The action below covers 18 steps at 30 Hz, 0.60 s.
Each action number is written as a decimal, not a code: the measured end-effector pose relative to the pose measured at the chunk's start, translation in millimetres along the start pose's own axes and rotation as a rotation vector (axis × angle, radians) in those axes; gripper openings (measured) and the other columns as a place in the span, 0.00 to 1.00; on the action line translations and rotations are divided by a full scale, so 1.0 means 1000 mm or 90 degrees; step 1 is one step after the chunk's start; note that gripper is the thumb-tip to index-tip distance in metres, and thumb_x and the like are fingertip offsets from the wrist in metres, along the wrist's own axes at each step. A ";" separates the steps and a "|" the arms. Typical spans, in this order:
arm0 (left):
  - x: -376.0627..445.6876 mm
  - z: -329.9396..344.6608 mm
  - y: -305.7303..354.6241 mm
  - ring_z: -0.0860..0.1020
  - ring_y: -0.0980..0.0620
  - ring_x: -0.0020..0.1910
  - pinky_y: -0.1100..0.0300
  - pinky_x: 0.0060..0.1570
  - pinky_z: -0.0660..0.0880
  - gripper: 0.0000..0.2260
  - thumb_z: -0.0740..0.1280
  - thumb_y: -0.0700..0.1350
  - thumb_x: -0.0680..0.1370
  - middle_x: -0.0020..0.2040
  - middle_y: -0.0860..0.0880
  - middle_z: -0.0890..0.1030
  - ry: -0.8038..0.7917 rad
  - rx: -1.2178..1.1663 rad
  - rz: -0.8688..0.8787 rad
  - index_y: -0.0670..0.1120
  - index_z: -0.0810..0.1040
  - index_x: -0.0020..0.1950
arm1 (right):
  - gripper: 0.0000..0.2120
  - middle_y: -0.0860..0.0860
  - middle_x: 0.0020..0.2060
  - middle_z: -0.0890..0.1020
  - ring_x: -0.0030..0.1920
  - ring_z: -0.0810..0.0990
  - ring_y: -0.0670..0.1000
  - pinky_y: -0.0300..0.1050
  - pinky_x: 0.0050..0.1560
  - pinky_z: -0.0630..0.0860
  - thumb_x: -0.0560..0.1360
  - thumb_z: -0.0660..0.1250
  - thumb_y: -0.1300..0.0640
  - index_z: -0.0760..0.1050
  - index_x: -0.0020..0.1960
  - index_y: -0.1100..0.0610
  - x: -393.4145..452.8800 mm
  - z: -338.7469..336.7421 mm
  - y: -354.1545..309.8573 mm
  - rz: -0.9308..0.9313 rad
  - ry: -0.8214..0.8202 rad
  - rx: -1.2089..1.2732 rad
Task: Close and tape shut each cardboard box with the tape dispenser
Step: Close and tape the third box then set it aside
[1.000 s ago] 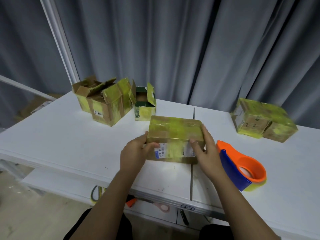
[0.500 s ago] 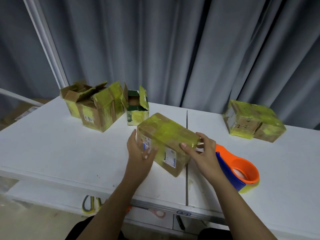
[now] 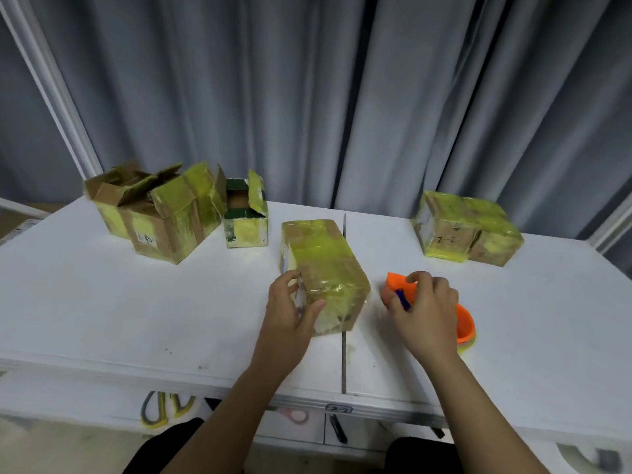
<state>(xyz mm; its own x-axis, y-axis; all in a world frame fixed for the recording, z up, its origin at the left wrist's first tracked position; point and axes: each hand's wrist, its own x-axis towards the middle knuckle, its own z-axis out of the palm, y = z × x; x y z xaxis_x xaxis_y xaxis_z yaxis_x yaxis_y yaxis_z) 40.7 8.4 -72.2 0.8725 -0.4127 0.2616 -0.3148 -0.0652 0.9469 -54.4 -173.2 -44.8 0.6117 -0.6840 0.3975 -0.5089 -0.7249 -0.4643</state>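
Grey curtains hang behind a white worktop [image 3: 102, 302], a seam running near to far down its middle. Dead centre, a closed cardboard box [image 3: 325, 268] wrapped in yellow-green tape lies lengthwise, one end pointing at the person. The left hand [image 3: 290, 313] is on it, fingers curled round the near left corner and thumb pressed on the near end face. Just right of the box, the right hand [image 3: 424, 313] closes over the orange and blue tape dispenser [image 3: 465, 326], fingers wrapped on its front, the tool sitting on the worktop. Far left, two open boxes [image 3: 160, 220] stand with flaps up, a smaller open box [image 3: 246, 220] with dark green edges beside them. Far right, two taped boxes [image 3: 465, 230] sit touching, one marked 2-2. Under the worktop edge, on a lower shelf, scissors [image 3: 164, 410] with yellow-grey handles show, blurred
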 end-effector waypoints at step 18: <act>0.012 0.009 0.058 0.52 0.71 0.69 0.72 0.67 0.52 0.18 0.58 0.41 0.81 0.71 0.63 0.58 0.010 0.169 0.187 0.55 0.64 0.70 | 0.24 0.41 0.50 0.74 0.56 0.67 0.29 0.55 0.69 0.56 0.73 0.67 0.69 0.68 0.62 0.49 -0.015 -0.047 0.012 -0.089 0.072 0.237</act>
<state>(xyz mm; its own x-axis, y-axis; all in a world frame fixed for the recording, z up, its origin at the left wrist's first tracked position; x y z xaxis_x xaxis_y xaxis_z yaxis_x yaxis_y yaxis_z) 30.0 -8.4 -15.6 0.7363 -0.4351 0.5183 -0.6351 -0.1799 0.7512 -98.0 -175.5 -18.4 0.5785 -0.6007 0.5518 -0.1590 -0.7466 -0.6460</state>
